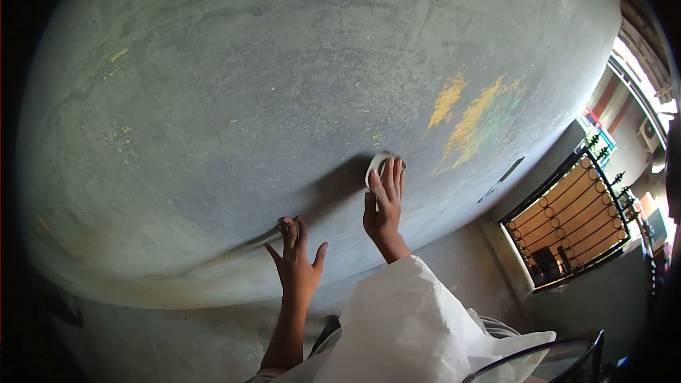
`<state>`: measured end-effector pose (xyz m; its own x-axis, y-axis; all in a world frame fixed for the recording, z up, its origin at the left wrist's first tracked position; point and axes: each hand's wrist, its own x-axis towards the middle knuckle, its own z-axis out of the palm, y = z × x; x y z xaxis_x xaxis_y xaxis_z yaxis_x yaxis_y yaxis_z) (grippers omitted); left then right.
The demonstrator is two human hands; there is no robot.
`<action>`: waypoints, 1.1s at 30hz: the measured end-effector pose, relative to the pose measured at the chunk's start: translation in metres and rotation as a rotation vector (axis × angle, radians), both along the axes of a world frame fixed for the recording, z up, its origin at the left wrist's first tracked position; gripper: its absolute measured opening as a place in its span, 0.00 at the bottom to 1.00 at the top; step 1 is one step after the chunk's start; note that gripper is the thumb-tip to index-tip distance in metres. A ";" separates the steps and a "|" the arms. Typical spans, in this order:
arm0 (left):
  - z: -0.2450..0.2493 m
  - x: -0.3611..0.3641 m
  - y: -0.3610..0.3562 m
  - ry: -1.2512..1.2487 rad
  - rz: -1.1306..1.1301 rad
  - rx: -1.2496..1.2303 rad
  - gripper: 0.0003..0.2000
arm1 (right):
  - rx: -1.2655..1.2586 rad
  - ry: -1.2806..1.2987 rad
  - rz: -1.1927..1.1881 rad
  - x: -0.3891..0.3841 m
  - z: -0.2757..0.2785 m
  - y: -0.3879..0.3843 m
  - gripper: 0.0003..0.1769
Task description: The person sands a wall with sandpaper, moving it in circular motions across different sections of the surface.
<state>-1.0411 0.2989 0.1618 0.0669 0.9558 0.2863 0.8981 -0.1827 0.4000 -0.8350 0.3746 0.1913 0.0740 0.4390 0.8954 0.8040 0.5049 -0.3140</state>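
A grey painted wall (234, 99), bowed by the lens, fills most of the view. My right hand (386, 202) presses a pale curled strip (370, 174) against it, fingers stretched upward over the strip. The strip's light rim shows at the left of the fingers, and the rest is hidden beneath them. Lower and to the left, my left hand (296, 259) has its fingers spread, with the fingertips right at the wall surface. That hand holds nothing. Yellow and greenish patches (464, 124) show through the grey paint above and right of my right hand.
White loose fabric (411, 326) covers the lower middle. A dark-rimmed clear piece (546, 365) crosses the bottom right. On the right is an opening with a black metal grille (567, 216). Grey floor (191, 340) runs along the wall's base.
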 end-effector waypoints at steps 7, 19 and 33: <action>-0.004 0.000 0.001 -0.027 0.025 0.026 0.39 | -0.029 -0.063 -0.067 -0.015 -0.014 0.013 0.28; -0.006 0.001 0.002 -0.015 0.014 0.001 0.39 | -0.012 -0.102 -0.025 -0.012 0.006 0.015 0.32; -0.001 0.000 0.001 -0.007 -0.027 -0.010 0.39 | -0.030 0.353 -0.158 0.072 -0.030 -0.028 0.23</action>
